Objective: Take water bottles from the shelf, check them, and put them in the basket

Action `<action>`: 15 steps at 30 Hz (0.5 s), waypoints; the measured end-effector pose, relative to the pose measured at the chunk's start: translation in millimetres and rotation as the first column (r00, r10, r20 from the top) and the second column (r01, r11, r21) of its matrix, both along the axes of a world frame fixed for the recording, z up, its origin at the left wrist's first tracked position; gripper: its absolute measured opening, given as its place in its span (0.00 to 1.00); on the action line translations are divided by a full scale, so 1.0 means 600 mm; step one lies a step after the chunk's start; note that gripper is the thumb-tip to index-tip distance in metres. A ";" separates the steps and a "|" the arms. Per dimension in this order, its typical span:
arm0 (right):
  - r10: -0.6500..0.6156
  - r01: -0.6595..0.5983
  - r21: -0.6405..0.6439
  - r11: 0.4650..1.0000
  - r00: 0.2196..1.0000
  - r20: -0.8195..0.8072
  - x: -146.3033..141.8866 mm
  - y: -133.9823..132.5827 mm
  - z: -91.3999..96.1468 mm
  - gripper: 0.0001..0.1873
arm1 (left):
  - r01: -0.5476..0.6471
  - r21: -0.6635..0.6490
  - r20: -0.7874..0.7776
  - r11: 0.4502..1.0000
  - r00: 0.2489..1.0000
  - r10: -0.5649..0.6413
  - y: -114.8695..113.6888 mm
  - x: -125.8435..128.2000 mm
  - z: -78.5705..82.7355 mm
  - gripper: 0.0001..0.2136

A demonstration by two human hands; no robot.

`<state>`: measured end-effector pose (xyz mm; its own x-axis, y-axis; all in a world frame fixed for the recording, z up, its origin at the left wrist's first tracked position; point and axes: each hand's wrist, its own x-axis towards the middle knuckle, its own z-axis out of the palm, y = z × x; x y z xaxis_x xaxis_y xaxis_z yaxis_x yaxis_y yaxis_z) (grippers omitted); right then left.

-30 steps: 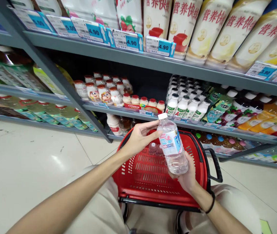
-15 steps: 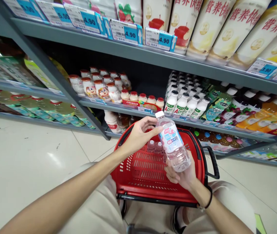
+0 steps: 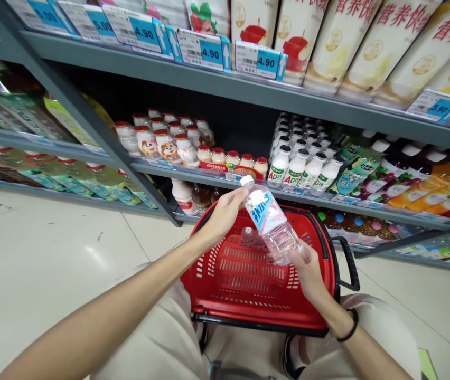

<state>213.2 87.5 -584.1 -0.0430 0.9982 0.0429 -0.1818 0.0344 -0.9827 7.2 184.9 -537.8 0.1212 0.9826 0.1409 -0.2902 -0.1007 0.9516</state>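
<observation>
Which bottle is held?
The clear bottle tilted above the red basket: left hand at neck, right hand at base. Other bottles sit in the basket or on shelves.

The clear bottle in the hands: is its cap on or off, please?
On. The white cap covers the neck of the bottle, held between the left hand and right hand. Whether its seal is broken, I cannot tell.

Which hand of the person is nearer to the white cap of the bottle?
Left. The left hand is at the neck of the bottle, close beside the white cap. The right hand is farther away, holding the bottle near its base.
</observation>
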 end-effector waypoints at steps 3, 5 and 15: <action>-0.089 0.087 0.050 0.995 0.995 0.046 0.002 -0.005 -0.007 0.23 | 0.025 -0.018 0.072 1.000 0.997 -0.024 0.001 0.002 0.005 0.20; -0.105 0.100 0.079 0.992 0.993 0.061 0.002 -0.007 -0.009 0.25 | 0.016 -0.034 0.092 0.999 0.996 -0.012 0.000 0.001 0.007 0.20; -0.360 0.117 0.485 0.866 0.820 0.444 0.014 -0.002 0.003 0.32 | 0.032 -0.064 0.088 0.997 0.996 -0.026 -0.012 -0.005 0.020 0.21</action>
<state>221.5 86.2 -582.2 0.0579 0.8655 0.4976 0.4047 0.4353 -0.8042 4.1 177.9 -526.1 0.1402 0.9862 0.0880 -0.3737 -0.0296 0.9271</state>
